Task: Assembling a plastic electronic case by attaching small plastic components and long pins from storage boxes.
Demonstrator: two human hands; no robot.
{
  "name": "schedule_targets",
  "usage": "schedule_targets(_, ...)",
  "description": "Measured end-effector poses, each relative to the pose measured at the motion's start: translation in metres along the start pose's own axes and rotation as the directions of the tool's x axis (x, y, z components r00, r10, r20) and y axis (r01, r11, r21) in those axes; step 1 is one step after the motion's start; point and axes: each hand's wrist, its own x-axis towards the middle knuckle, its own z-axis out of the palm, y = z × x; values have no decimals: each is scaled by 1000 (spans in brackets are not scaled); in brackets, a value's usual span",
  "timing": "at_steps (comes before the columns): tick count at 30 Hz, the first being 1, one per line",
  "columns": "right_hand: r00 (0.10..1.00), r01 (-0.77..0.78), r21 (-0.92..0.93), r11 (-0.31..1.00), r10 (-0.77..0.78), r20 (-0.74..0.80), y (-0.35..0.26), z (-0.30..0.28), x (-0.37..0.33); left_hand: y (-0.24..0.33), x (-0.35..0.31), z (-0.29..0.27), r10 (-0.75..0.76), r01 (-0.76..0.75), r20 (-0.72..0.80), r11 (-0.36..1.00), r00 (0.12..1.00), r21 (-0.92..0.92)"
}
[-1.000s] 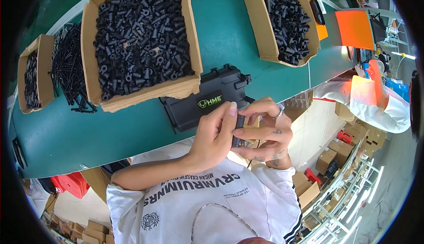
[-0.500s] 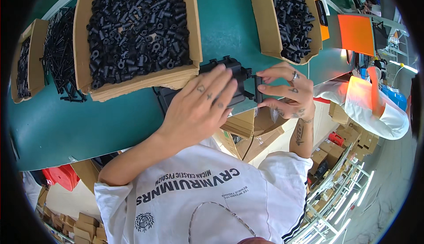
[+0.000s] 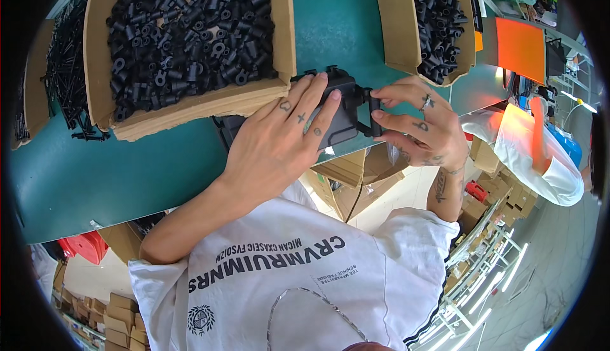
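Observation:
A black plastic box-like unit (image 3: 341,119) lies near the front edge of the bench. Across its top rests my left hand (image 3: 273,132), palm down with the fingers stretched out. At the unit's right end, a short black bar (image 3: 375,114) stands between two black arms. My right hand (image 3: 427,122) pinches this bar between thumb and fingers. Part of the unit is hidden under my left hand, and its left portion sits close to the large carton's front edge.
Behind my left hand stands a large carton (image 3: 190,113) of black tubular fittings (image 3: 190,40). A smaller carton (image 3: 399,27) of black tubes is at the back right. Black rods (image 3: 67,71) lie left on the green bench (image 3: 127,179). Another person's white sleeve (image 3: 553,173) shows right.
The bar now sits nearer the unit's arms, with my right hand still pinching it. My left hand stays flat on the unit. The whole view has shifted slightly.

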Motion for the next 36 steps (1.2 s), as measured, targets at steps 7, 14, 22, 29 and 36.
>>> schedule_targets(7, 1000, 3, -43, 999, -3, 0, -1, 1, -1, 0, 0, -1, 0, 0, -5, 1000, 1000, -8)
schedule_targets(14, 995, 17, -20, 1000, -19, -98, 4, 16, -11, -2, -2, -1, 27, -28, 10, 999, 1000, 16)
schedule_targets(22, 996, 15, -84, 996, -22, -90, 2, 18, -12, -2, -8, 8, 30, -30, -18, 999, 999, -28)
schedule_targets(29, 997, -6, -25, 1000, 3, -81, 7, 20, -17, -3, -9, 11, 34, -35, -25, 999, 999, -35)
schedule_targets(36, 989, 17, 145, 989, 5, -149, 22, 26, -19, -3, -10, 10, 8, -8, -4, 997, 1000, -76)
